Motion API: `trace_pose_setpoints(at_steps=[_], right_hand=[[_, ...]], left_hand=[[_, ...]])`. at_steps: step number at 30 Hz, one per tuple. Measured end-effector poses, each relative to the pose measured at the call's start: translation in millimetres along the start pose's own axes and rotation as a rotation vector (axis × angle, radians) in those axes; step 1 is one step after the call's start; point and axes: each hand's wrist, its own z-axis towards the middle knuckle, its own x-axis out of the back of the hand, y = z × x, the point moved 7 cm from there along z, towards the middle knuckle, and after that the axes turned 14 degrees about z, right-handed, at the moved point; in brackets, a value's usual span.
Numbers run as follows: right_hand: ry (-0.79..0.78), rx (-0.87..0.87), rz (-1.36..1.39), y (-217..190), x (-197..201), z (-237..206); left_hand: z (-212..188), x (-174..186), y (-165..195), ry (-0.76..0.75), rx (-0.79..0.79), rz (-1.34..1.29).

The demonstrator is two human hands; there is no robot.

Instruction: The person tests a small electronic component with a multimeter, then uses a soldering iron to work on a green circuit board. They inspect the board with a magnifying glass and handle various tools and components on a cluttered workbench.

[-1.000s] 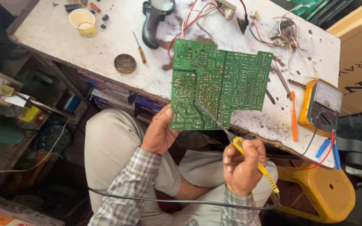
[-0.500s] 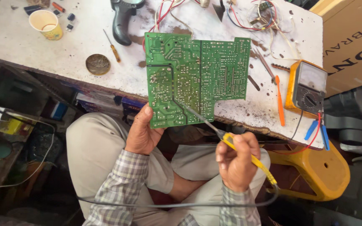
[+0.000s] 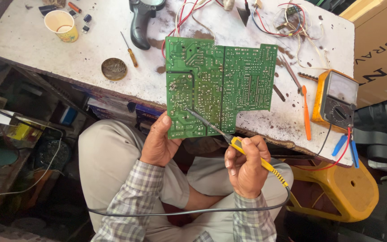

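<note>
The left hand (image 3: 160, 145) gripped the green circuit board (image 3: 216, 85) by its lower-left edge over the surface (image 3: 45, 58), while the right hand (image 3: 245, 168), fingers closed around the yellow-handled soldering iron (image 3: 234, 141), slanted its tip up-left onto the board's lower part.

Paper cup (image 3: 62, 25), screwdriver (image 3: 129, 49), yellow multimeter (image 3: 337, 101)

Left-hand fingers (image 3: 169, 123) behind the circuit board (image 3: 216, 85); black cable (image 3: 189, 211) partly under the sleeve.
</note>
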Motion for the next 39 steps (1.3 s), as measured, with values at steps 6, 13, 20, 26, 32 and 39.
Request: trace_pose_setpoints(at_steps=[6,13,20,26,32,39], right_hand=[[0.014,-0.016,0.007,0,-1,0],[0.017,0.009,-0.04,0,-3,-5],[0.0,0.046,-0.069,-3,-8,-9],[0.04,0.08,-0.019,-11,1,-7],[0.162,0.214,-0.05,-54,34,-8],[0.292,0.486,-0.24,-168,101,-8]], left_hand=[[0,0,0,-0.003,-0.011,-0.004],[-1,-3,2,-0.002,-0.037,0.003],[-2,-4,2,0.007,-0.036,0.001],[-1,-4,2,0.0,-0.034,0.002],[1,8,-5,0.05,-0.026,-0.001],[6,11,-28,0.087,-0.006,-0.056]])
